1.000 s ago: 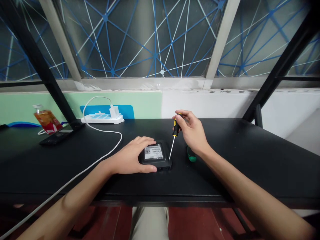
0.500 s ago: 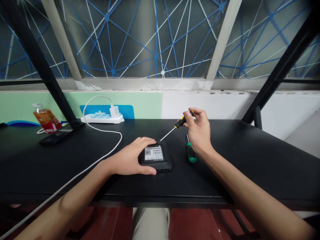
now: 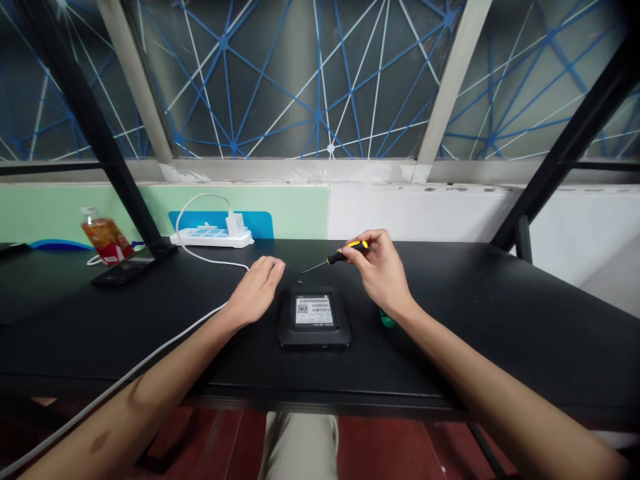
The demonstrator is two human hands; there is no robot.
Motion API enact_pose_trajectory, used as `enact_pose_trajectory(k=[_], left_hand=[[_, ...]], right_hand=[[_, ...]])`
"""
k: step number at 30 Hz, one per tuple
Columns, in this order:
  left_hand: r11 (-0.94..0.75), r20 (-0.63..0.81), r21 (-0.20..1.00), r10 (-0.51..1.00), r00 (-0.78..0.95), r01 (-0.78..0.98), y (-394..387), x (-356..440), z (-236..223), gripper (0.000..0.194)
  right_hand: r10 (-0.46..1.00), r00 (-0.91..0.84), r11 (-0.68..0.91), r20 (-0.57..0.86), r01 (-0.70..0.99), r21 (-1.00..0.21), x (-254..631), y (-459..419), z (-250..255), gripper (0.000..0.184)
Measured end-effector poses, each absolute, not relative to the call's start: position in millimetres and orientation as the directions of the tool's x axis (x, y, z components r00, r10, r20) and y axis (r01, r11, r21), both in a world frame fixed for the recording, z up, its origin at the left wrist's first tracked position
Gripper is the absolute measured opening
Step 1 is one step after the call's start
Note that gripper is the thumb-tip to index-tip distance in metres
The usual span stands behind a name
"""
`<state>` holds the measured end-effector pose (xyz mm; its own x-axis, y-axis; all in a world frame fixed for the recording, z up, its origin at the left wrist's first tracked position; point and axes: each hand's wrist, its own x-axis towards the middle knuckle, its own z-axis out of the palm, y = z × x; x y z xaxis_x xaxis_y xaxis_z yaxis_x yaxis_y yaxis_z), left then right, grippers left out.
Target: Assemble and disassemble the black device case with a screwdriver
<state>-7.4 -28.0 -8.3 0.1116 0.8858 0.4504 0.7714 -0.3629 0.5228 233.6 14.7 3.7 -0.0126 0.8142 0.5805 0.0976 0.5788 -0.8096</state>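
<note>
The screwdriver (image 3: 330,259) has a black handle (image 3: 336,257) with yellow markings and a grey shaft (image 3: 315,267); the black device (image 3: 314,338) bears a white label (image 3: 314,311) patterned with a dark square code and rows of print. A green grip (image 3: 387,320) shows against the black table (image 3: 475,320), the power strip (image 3: 215,241) is white and pale blue, and the bottle (image 3: 107,239) is amber and red with a white cap (image 3: 90,211). Blue and white lines criss-cross the dark window panes (image 3: 280,133) above a wall (image 3: 300,213) part pale green, part white.
</note>
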Motion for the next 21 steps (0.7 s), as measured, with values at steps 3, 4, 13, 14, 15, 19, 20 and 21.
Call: enact_pose_trajectory(k=[3,4,13,14,15,19,20,21], left_hand=[[-0.360,0.447,0.513,0.887,0.115,0.780,-24.0,-8.7,-12.0,0.043],[-0.361,0.447,0.509,0.887,0.118,0.781,-23.6,-8.9,-12.6,0.043],[-0.389,0.444,0.474,0.880,0.167,0.790,-24.7,-7.8,-12.9,0.043],[-0.393,0.443,0.471,0.880,0.174,0.790,-24.9,-7.8,-13.0,0.043],[-0.397,0.441,0.468,0.879,0.180,0.790,-25.0,-7.7,-13.0,0.043],[-0.406,0.442,0.462,0.876,0.192,0.789,-26.0,-7.5,-12.5,0.043],[-0.408,0.443,0.462,0.875,0.193,0.787,-26.1,-7.5,-12.3,0.043],[-0.411,0.444,0.464,0.874,0.195,0.785,-26.2,-7.6,-12.2,0.043]], right_hand=[[0.810,-0.034,0.585,0.586,0.130,-0.801,231.4,12.6,1.4,0.029],[0.810,-0.037,0.584,0.585,0.138,-0.800,231.2,12.1,1.2,0.028],[0.817,-0.063,0.573,0.573,0.183,-0.799,231.9,11.0,1.3,0.030],[0.816,-0.063,0.575,0.574,0.182,-0.798,231.9,11.0,1.2,0.030],[0.815,-0.065,0.577,0.575,0.180,-0.797,232.0,11.1,1.1,0.030],[0.818,-0.066,0.574,0.571,0.150,-0.805,232.0,11.5,0.8,0.030],[0.821,-0.063,0.571,0.568,0.134,-0.810,231.9,11.4,1.3,0.030],[0.823,-0.060,0.568,0.565,0.112,-0.816,231.8,11.1,2.0,0.030]])
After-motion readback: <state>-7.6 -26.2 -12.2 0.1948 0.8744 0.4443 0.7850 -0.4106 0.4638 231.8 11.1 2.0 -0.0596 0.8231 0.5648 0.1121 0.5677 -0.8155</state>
